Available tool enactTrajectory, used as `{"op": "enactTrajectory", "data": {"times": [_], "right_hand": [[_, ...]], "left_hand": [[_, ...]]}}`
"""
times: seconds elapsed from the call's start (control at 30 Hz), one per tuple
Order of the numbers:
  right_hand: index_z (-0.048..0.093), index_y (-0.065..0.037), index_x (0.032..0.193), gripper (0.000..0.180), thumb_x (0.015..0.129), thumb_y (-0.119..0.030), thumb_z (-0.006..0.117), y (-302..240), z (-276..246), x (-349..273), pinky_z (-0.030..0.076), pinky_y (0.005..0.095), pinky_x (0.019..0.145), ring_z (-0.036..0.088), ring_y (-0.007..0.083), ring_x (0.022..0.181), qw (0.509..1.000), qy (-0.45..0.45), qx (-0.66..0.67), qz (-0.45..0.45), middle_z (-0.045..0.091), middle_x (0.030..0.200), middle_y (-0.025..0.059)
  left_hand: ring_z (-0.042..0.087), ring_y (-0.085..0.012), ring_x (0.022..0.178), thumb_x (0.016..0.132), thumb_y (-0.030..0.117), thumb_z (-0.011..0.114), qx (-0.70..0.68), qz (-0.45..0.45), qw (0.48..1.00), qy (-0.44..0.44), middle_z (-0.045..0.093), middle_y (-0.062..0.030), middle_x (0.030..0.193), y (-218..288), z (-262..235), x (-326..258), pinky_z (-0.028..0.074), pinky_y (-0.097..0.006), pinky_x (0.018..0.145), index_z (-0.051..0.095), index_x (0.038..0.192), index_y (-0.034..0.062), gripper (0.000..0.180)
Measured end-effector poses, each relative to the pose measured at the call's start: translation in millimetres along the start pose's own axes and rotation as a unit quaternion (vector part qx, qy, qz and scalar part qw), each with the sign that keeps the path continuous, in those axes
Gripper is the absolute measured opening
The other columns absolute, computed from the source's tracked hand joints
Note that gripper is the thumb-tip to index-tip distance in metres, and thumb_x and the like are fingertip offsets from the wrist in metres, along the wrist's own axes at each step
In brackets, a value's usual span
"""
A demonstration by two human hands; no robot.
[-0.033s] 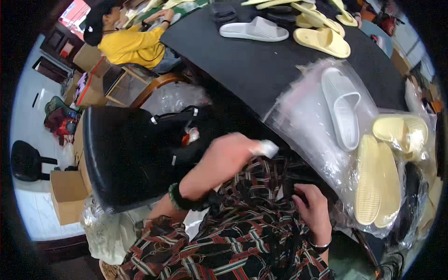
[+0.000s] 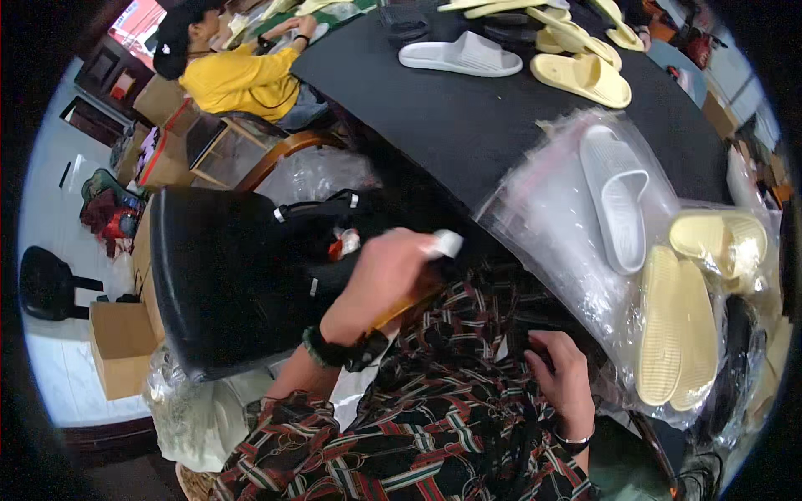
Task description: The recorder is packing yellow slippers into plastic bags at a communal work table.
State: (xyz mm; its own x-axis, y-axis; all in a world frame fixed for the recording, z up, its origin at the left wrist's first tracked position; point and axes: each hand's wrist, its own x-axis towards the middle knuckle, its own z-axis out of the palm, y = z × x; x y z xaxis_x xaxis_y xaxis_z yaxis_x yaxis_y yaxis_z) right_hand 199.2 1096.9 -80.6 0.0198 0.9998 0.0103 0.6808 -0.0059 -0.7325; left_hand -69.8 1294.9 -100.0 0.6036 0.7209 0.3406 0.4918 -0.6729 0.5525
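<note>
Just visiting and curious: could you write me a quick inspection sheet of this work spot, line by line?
Surface: black table, part covered by clear plastic bags.
Job's things: small white piece at the left hand's fingertips; dark item under the right hand, too dim to identify.
Clutter: white slipper and yellow slippers in bags; loose white slipper and yellow slippers farther back.
Hands: left hand raised over the lap, wristband on; right hand low on the patterned garment.
Cables: nothing seen.
Surroundings: black chair, cardboard box, person in yellow seated at the table's far side.
</note>
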Motion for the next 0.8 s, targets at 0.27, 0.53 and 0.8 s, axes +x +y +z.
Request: {"op": "enactTrajectory", "data": {"times": [0.27,0.53,0.8], "right_hand": [[0.064,-0.002,0.111,0.031,0.081,-0.004,0.075,-14,-3,11,0.052,0.0438,0.083,0.064,0.0378,0.095,1.000,0.003,-0.014,-0.024,0.067,0.102,0.0172],[0.066,-0.004,0.111,0.029,0.084,-0.009,0.075,-12,-25,-10,0.054,0.0406,0.080,0.065,0.0340,0.092,0.999,0.047,-0.024,-0.008,0.066,0.098,0.0146],[0.066,-0.005,0.106,0.027,0.081,-0.003,0.076,-16,-85,-52,0.052,0.0403,0.089,0.063,0.0331,0.104,0.941,0.324,-0.095,0.008,0.065,0.115,0.0131]], "left_hand": [[0.064,-0.0472,0.090,0.079,0.000,0.063,0.280,-0.352,0.883,0.138,0.065,-0.0280,0.098,-204,-18,-113,0.054,-0.051,0.082,0.069,0.103,0.0007,0.024],[0.068,-0.0407,0.098,0.083,0.024,0.073,0.231,-0.351,0.907,-0.038,0.070,-0.0250,0.102,-131,-28,-46,0.054,-0.047,0.086,0.067,0.119,-0.0017,0.044],[0.070,-0.0297,0.092,0.088,0.010,0.071,-0.125,-0.013,0.992,-0.035,0.071,-0.0188,0.102,58,-8,86,0.054,-0.033,0.079,0.068,0.113,-0.0005,0.027]]}}
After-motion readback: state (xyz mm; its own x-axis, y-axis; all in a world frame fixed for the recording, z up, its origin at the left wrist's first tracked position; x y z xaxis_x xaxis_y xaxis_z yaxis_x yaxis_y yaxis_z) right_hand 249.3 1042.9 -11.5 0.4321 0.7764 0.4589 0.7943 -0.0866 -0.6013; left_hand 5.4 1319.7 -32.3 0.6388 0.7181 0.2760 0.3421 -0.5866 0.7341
